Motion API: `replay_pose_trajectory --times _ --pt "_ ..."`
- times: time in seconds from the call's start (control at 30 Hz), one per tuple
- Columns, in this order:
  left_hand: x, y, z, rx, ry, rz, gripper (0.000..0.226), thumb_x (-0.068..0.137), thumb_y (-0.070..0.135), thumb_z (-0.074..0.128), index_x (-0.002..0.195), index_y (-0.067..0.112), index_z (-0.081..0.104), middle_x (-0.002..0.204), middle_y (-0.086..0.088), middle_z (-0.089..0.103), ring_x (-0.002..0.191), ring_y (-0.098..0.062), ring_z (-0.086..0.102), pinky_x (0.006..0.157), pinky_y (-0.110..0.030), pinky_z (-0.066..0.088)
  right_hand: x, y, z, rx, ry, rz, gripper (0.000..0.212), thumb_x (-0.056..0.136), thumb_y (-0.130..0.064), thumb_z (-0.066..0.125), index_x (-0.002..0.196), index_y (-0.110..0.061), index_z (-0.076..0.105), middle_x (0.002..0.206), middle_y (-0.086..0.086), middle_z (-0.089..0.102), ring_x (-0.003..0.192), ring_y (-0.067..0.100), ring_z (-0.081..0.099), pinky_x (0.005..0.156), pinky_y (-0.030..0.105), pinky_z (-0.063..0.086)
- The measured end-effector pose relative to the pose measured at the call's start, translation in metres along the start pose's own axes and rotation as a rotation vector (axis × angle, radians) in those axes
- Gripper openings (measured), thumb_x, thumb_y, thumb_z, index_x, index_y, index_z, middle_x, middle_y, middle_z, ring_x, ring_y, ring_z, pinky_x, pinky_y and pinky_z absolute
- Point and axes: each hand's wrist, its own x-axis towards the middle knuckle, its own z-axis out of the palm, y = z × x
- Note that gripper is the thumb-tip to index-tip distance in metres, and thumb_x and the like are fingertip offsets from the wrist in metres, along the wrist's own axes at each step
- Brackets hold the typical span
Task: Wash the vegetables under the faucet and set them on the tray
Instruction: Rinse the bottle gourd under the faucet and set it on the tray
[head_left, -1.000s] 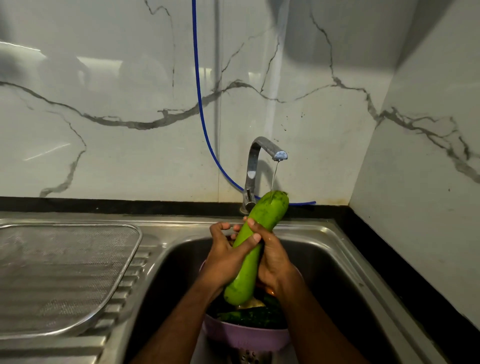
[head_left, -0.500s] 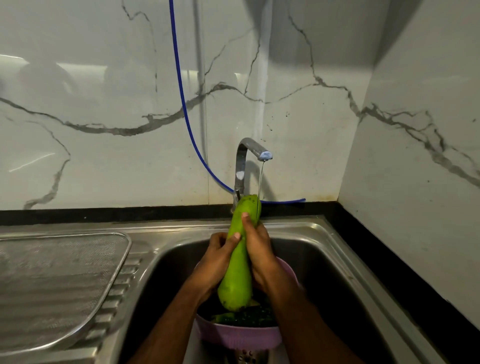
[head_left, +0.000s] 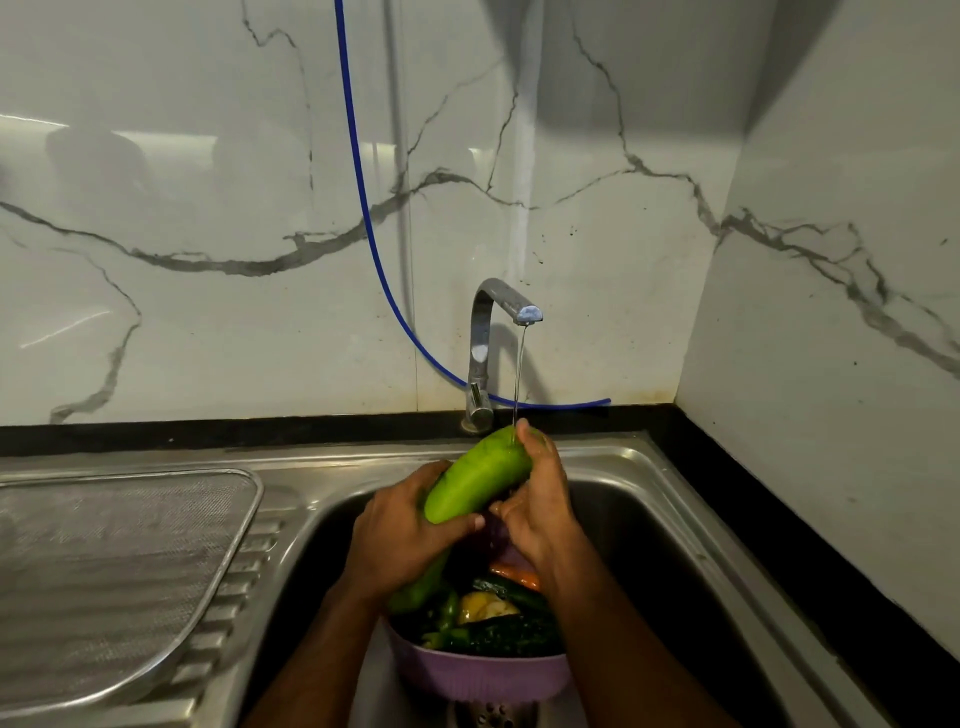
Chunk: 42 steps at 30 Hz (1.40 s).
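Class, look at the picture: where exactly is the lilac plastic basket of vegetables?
In the head view the lilac plastic basket sits low in the steel sink basin, bottom centre, under both forearms and right of the mesh tray.

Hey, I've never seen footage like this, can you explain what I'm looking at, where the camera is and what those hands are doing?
There is no machine here: a camera worn on a person's head looks down at their two bare hands over a steel sink. The left hand and right hand both grip a long green gourd, its upper end under a thin stream from the faucet. Below, in the sink, a purple bowl holds more vegetables. To the left, a mesh tray lies on the drainboard, nothing on its visible part.
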Motion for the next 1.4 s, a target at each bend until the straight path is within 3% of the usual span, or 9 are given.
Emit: replay_pose_trajectory --times 0.2,0.43,0.63,0.77,0.87,1.03,1.2,1.3,1.4 --pt "-0.006 0.002 -0.002 -0.647 -0.262 -0.207 0.045 0.067 0.041 0.086 0.103 0.016 0.079 0.094 -0.011 0.078 0.085 -0.026 0.075 0.074 -0.039 0.059 -0.006 -0.012 -0.005 0.110 -0.183 0.029 0.025 0.100 -0.038 0.058 0.103 -0.017 0.070 0.109 0.011 0.071 0.093 0.025 0.070 0.082 0.045 0.059" --pt "-0.009 0.000 -0.010 -0.794 -0.285 -0.324 0.040 0.071 0.027 0.085 0.102 0.004 0.077 0.089 -0.024 0.074 0.072 -0.029 0.068 0.062 -0.031 0.054 -0.014 -0.017 -0.001 0.135 -0.289 0.048 0.028 0.106 -0.025 0.049 0.118 -0.009 0.068 0.113 0.013 0.072 0.098 0.027 0.069 0.096 0.050 0.052" --pt "-0.008 0.000 -0.015 -0.737 -0.317 -0.246 0.052 0.064 0.027 0.090 0.110 0.009 0.076 0.101 -0.017 0.077 0.088 -0.028 0.073 0.073 -0.034 0.059 -0.004 -0.012 0.008 0.095 -0.041 0.043 0.023 0.101 -0.030 0.062 0.087 -0.015 0.070 0.090 0.007 0.074 0.082 0.022 0.071 0.079 0.043 0.059" --pt "-0.009 0.006 -0.019 -0.731 -0.324 -0.219 0.045 0.071 0.016 0.086 0.113 0.007 0.074 0.100 -0.015 0.077 0.085 -0.024 0.073 0.068 -0.029 0.058 -0.001 -0.013 0.007 0.099 -0.023 0.060 0.027 0.099 -0.033 0.064 0.082 -0.013 0.067 0.086 0.009 0.072 0.085 0.026 0.068 0.088 0.046 0.057" --pt "-0.012 0.009 -0.018 -0.765 -0.319 -0.243 0.041 0.073 0.018 0.085 0.112 0.007 0.075 0.099 -0.016 0.077 0.083 -0.023 0.072 0.067 -0.029 0.057 -0.004 -0.011 0.008 0.054 -0.056 0.071 0.025 0.095 -0.037 0.068 0.089 -0.012 0.070 0.085 0.011 0.073 0.082 0.027 0.068 0.079 0.042 0.057" --pt "-0.011 0.010 -0.013 -0.832 -0.328 -0.319 0.040 0.075 0.032 0.080 0.105 0.005 0.077 0.098 -0.025 0.074 0.080 -0.029 0.068 0.071 -0.034 0.055 -0.008 -0.002 0.013 0.040 -0.104 -0.040 0.049 0.084 -0.050 0.072 0.117 -0.014 0.067 0.105 0.018 0.073 0.101 0.032 0.068 0.103 0.053 0.051" --pt "-0.007 0.030 -0.008 -1.023 -0.407 -0.482 0.048 0.085 0.041 0.067 0.107 -0.002 0.073 0.097 -0.032 0.070 0.075 -0.035 0.068 0.068 -0.042 0.059 -0.015 0.008 0.013 -0.043 -0.181 -0.132 0.065 0.074 -0.040 0.081 0.133 -0.024 0.059 0.113 0.020 0.070 0.087 0.033 0.072 0.078 0.048 0.060" --pt "-0.006 0.033 -0.011 -1.114 -0.516 -0.628 0.059 0.090 0.050 0.060 0.116 -0.002 0.068 0.096 -0.030 0.066 0.072 -0.037 0.065 0.062 -0.042 0.060 -0.009 0.016 0.010 -0.157 -0.184 -0.074 0.088 0.059 -0.033 0.097 0.138 -0.034 0.056 0.129 0.019 0.068 0.103 0.037 0.071 0.081 0.051 0.062" --pt "-0.005 0.027 -0.013 -1.163 -0.644 -0.685 0.067 0.090 0.057 0.058 0.115 -0.004 0.068 0.094 -0.030 0.062 0.071 -0.037 0.063 0.064 -0.042 0.059 -0.013 0.011 0.011 -0.233 -0.091 -0.079 0.076 0.063 -0.030 0.092 0.131 -0.031 0.059 0.123 0.015 0.070 0.105 0.035 0.071 0.080 0.049 0.063"
